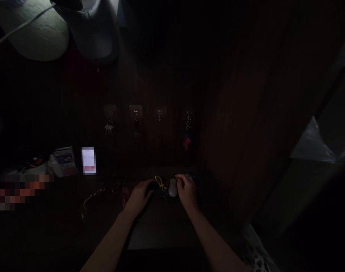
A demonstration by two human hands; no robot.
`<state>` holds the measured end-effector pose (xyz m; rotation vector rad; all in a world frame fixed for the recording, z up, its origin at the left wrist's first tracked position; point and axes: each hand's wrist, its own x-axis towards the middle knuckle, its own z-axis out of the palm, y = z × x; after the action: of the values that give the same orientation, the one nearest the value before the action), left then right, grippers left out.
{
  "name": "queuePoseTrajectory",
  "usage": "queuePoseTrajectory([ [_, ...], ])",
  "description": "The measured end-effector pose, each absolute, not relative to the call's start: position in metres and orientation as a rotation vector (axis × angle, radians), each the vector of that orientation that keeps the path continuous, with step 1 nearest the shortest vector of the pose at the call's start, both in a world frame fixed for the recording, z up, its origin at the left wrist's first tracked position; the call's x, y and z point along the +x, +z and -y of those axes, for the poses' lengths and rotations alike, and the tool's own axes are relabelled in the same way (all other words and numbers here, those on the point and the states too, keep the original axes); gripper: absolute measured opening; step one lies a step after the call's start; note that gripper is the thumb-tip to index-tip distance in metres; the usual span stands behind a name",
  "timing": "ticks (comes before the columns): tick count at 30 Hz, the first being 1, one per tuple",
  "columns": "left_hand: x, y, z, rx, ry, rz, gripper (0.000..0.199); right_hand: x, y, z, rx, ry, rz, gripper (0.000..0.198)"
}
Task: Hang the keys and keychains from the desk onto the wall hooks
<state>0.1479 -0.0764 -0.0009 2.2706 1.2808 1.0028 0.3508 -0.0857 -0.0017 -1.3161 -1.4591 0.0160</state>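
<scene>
In the dim light, a small pale grey rounded object [172, 188] lies between my two hands; its kind cannot be made out. A yellow looped cord [161, 183] with a knot lies just left of it. My left hand [140, 196] rests on the dark surface left of the cord, its thumb apart from its curved fingers. A reddish item [125, 195] is partly hidden beside that hand. Close to the grey object's right side is my right hand [187, 189], with index finger and thumb apart. Nothing shows between the fingers of either hand.
Several wall hooks hold keys [109, 127] and a red-and-blue tag [187, 141]. A braided cord [93, 198] lies at left, near small boxes [65, 161] and a bright blurred panel [88, 160]. Caps [33, 32] hang at upper left. Clear plastic [314, 141] shows at right.
</scene>
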Motion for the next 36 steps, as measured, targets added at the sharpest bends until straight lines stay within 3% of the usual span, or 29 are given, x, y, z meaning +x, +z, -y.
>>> queuePoseTrajectory([
  [15,0.143,-0.002,0.073,2.265,0.907,-1.759,0.037,0.340,-0.001,0.091,-1.345,-0.029,1.850,0.024],
  [21,0.139,0.003,0.076,2.218,0.859,-1.896,0.046,0.335,0.002,0.097,-1.304,-0.033,2.090,0.027],
  [31,0.124,0.002,0.078,2.262,0.852,-1.680,0.051,0.335,0.005,0.099,-1.289,-0.005,2.206,0.038],
  [36,0.121,0.002,0.077,2.268,0.899,-1.564,0.035,0.334,0.001,0.097,-1.312,-0.032,2.196,0.029],
])
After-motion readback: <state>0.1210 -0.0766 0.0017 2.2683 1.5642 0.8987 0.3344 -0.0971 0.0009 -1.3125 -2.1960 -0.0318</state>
